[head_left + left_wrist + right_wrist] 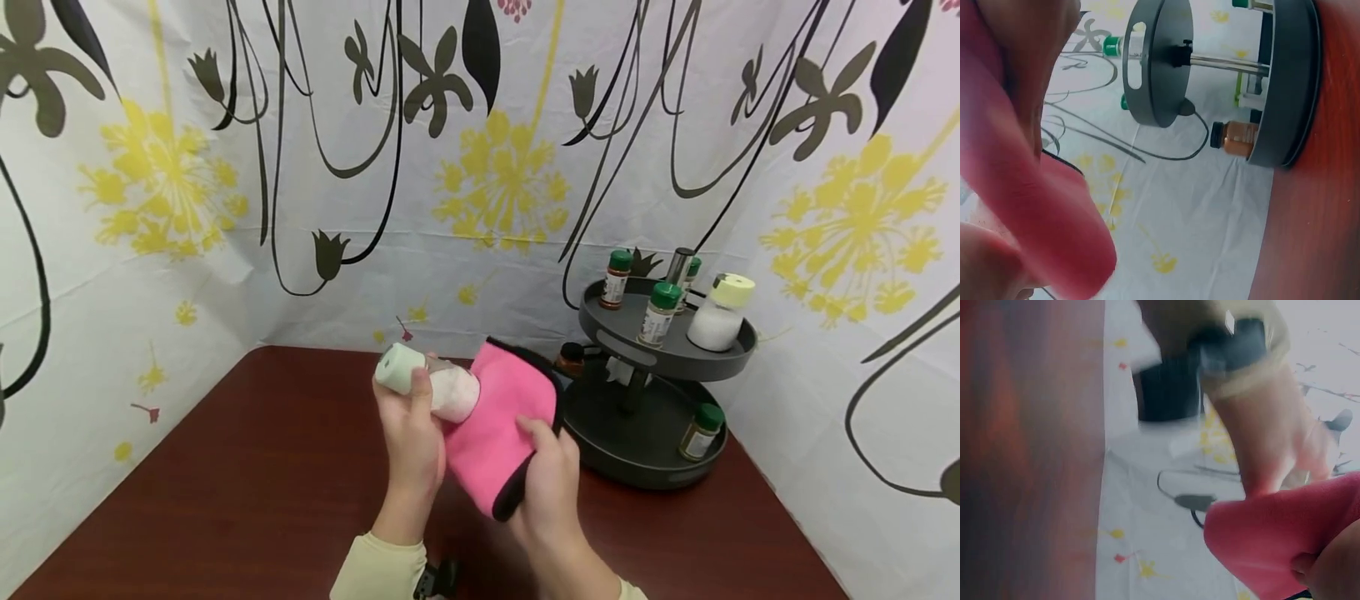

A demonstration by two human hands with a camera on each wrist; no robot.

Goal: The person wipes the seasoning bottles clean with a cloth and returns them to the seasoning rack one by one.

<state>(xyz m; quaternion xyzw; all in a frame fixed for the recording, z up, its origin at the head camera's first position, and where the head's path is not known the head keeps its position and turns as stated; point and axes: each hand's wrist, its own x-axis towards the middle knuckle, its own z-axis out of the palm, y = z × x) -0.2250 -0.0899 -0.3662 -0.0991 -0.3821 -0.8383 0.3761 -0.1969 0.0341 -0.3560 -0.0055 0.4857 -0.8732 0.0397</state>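
My left hand (412,433) grips a small shaker (454,393) with a pale green cap and white contents, tilted with its cap toward the upper left. A pink cloth (498,408) with black edging is in my right hand (551,479), thumb on top of it. The cloth lies against the base of the shaker. In the left wrist view the folded cloth (1054,212) covers much of the left side. The right wrist view shows the cloth (1272,531) beneath the left hand (1272,437); the shaker is mostly hidden there.
A black two-tier turntable rack (637,467) stands at the right. Its upper tier holds green-capped spice jars (657,315) and a yellow-capped shaker (718,312). Below are another green-capped jar (701,432) and a black-capped jar (571,358). The dark red table (225,483) meets a patterned curtain (360,292).
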